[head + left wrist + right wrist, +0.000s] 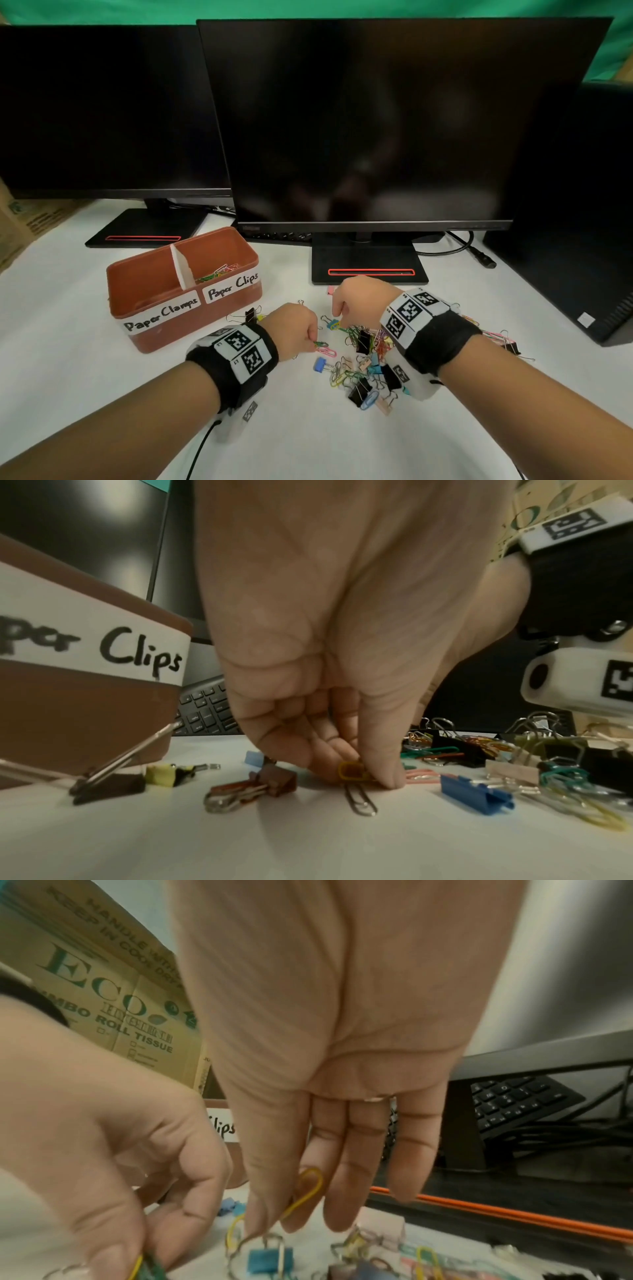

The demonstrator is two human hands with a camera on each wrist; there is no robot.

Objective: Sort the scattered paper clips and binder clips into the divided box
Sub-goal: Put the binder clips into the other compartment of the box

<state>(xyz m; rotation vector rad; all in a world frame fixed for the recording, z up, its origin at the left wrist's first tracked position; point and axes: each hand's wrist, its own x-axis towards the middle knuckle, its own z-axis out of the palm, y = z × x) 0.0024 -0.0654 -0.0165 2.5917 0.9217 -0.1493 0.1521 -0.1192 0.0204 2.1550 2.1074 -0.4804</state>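
Plainly, box (219, 310) labels "Paper Clamps", "Paper Clips"

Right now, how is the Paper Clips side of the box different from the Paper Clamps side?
The Paper Clips side sits on the right and holds some colourful paper clips. The Paper Clamps side, on the left, shows no clips inside. Each has its own handwritten white label. Both belong to one reddish-brown box, split by a white divider.

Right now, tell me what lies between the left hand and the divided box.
In the head view, a black binder clip and a small yellow one lie between the left hand and the divided box.
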